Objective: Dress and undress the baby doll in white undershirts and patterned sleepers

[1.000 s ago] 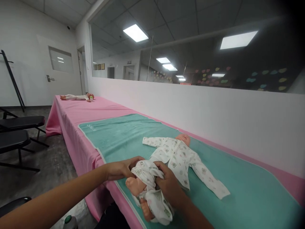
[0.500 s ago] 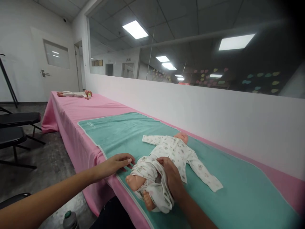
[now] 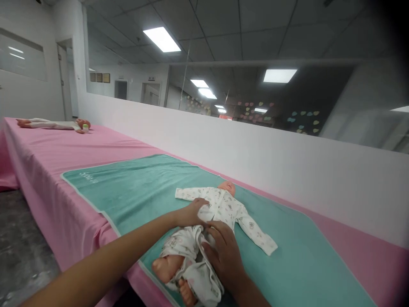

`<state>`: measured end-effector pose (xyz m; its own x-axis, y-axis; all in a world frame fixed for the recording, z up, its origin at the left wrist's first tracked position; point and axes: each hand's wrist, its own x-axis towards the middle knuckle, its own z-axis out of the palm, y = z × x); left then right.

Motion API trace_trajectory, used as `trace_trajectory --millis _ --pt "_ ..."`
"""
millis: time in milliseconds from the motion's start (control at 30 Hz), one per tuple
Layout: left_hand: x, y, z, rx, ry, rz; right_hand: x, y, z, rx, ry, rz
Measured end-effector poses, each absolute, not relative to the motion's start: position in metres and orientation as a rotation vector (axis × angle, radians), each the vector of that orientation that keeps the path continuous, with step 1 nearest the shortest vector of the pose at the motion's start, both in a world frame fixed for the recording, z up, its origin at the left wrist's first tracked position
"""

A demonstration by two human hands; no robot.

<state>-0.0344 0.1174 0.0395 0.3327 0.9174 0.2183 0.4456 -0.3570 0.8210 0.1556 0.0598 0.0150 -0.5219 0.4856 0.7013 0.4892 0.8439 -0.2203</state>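
A baby doll lies on its back on a teal mat (image 3: 128,183), its head (image 3: 227,186) toward the wall. It wears a white patterned shirt (image 3: 223,207) with both sleeves spread. Patterned trousers (image 3: 182,243) are bunched round its bent legs, and the bare feet (image 3: 187,292) stick out at the near edge. My left hand (image 3: 193,213) rests on the shirt front at the belly, fingers stretched out. At the trousers' waist my right hand (image 3: 223,251) has its fingers bent over the cloth edge. Its fingertips lie close to my left hand.
Pink cloth (image 3: 79,145) covers the long table under the mat. Another doll (image 3: 51,123) lies at the far left end, beside a small bottle with a green cap (image 3: 85,127). A white wall (image 3: 271,166) with a large window runs along the back.
My left hand has moved from beside the doll's legs up onto its shirt front. My right hand stays at the trousers' waist. The camera view has turned to the right.
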Motion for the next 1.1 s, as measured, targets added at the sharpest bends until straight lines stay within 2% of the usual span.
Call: trace_trajectory --millis 100,233,433,633,733,800,900,1100 --pt "-0.024 0.128 0.019 2.001 1.152 1.05 0.159 0.067 0.009 -0.899 -2.112 -0.096" --pt "-0.023 0.129 0.008 1.769 1.25 1.325 0.16 0.08 -0.005 -1.104 -2.056 0.015" --pt "-0.05 0.145 0.022 1.435 1.395 1.382 0.162 0.091 -0.001 -1.204 -2.085 -0.032" --pt "-0.075 0.156 0.009 1.111 1.508 1.462 0.155 0.083 0.016 -1.188 -2.062 -0.149" --pt "-0.081 0.153 0.007 1.181 1.719 1.524 0.153 0.082 0.015 -1.141 -2.013 -0.175" --pt "-0.081 0.151 0.009 1.476 1.766 1.616 0.154 0.083 0.014 -1.118 -1.974 -0.154" --pt "-0.075 0.149 0.011 1.951 1.449 1.535 0.166 0.087 0.013 -1.159 -1.815 -0.079" --pt "-0.049 0.149 -0.002 2.131 0.833 1.18 0.221 0.105 0.004 -1.516 -1.329 0.161"
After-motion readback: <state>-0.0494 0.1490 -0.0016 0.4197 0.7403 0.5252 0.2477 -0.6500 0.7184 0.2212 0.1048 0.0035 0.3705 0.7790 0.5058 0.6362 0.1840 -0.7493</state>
